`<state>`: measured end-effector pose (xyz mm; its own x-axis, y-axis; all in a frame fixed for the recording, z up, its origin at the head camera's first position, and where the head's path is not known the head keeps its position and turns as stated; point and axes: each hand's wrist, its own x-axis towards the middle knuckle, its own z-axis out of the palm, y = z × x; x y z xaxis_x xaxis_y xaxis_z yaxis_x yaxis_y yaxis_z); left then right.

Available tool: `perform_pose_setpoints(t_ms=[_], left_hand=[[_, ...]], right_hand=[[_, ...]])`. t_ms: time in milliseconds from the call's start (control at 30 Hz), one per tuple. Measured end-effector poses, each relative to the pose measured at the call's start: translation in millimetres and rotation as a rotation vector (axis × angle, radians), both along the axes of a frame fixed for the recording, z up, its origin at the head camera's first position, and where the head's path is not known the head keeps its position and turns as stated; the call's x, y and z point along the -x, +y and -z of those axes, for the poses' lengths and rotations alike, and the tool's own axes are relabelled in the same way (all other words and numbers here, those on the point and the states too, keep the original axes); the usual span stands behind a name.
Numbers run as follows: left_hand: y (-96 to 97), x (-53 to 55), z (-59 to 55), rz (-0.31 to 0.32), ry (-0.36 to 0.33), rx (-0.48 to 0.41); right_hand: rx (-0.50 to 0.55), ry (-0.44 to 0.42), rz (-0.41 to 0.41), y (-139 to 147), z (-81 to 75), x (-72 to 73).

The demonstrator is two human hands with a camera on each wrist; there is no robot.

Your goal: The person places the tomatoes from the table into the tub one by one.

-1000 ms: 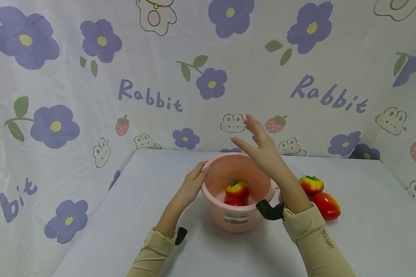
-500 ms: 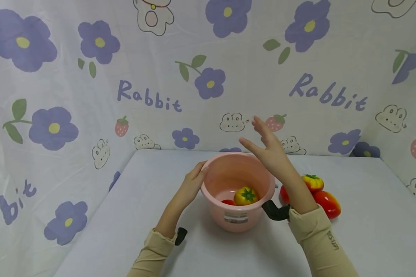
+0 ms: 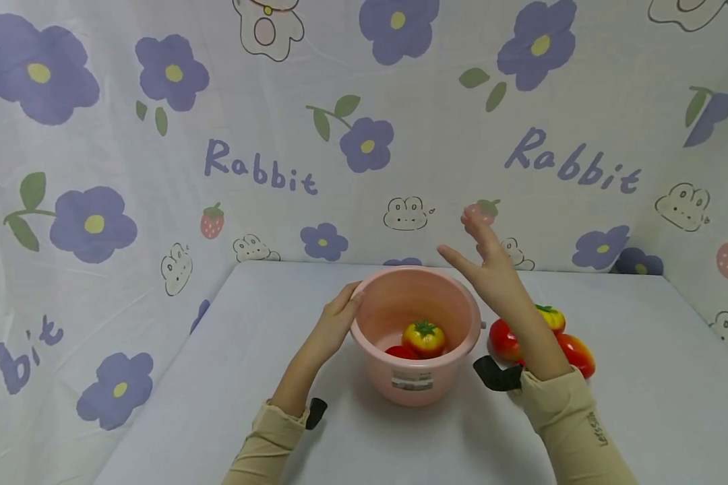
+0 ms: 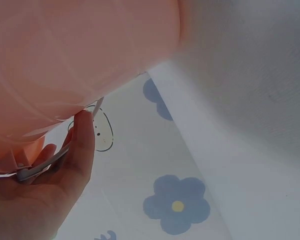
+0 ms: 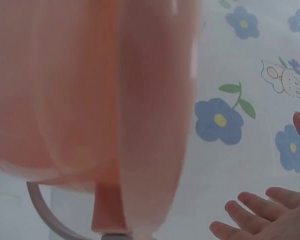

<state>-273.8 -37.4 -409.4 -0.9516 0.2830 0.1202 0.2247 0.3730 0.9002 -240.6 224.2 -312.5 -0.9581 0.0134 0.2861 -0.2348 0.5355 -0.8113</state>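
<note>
A pink plastic bucket [image 3: 414, 387] with a label on its front stands on the table. My left hand [image 3: 334, 327] grips its left rim, thumb over the edge and fingers outside; in the left wrist view these fingers [image 4: 80, 145] lie by the bucket's handle [image 4: 50, 160]. Inside the bucket sit a yellow-and-red tomato [image 3: 425, 339] with a green leafy top and a red fruit [image 3: 402, 352], partly hidden by the front rim. Raised above the bucket's right side, my right hand [image 3: 494, 273] has its fingers spread and holds nothing.
Right of the bucket, partly behind my right forearm, lie a red fruit [image 3: 503, 339], another red fruit [image 3: 578, 355] and a yellow-and-red tomato [image 3: 552, 318]. A white table [image 3: 655, 404] meets a flower-printed cloth backdrop [image 3: 364, 81] behind.
My right hand has moved to the right, away from over the bucket. The tomato inside has rolled, its green top now showing. My left hand stays on the rim.
</note>
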Motion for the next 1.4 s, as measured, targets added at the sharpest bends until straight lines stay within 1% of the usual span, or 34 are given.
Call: perform_pose_setpoints(t_ms=[200, 333, 500, 933, 1067, 1200, 1400], left_hand=[[0.7, -0.7, -1.3, -0.001, 0.006, 0.005], [0.6, 0.0, -2.1, 0.004, 0.008, 0.009], [-0.3, 1.2, -2.7, 0.001, 0.007, 0.005], [0.5, 1.1, -2.5, 0.003, -0.002, 0.012], [0.7, 1.2, -2.8, 0.002, 0.004, 0.021], [0.4, 1.3, -1.4, -0.002, -0.006, 0.018], [0.1, 0.7, 0.0, 0.008, 0.004, 0.009]], right_hand=[[-0.018, 0.031, 0.019, 8, 4.1, 0.7], [-0.032, -0.002, 0.038, 14, 5.4, -1.7], [-0.022, -0.028, 0.044, 21, 10.2, -3.9], [0.004, -0.066, 0.068, 44, 29.4, -5.9], [-0.007, -0.097, 0.092, 53, 36.2, -5.5], [-0.031, -0.126, 0.124, 62, 44.0, -3.4], [-0.057, -0.17, 0.172, 78, 58.5, -0.9]])
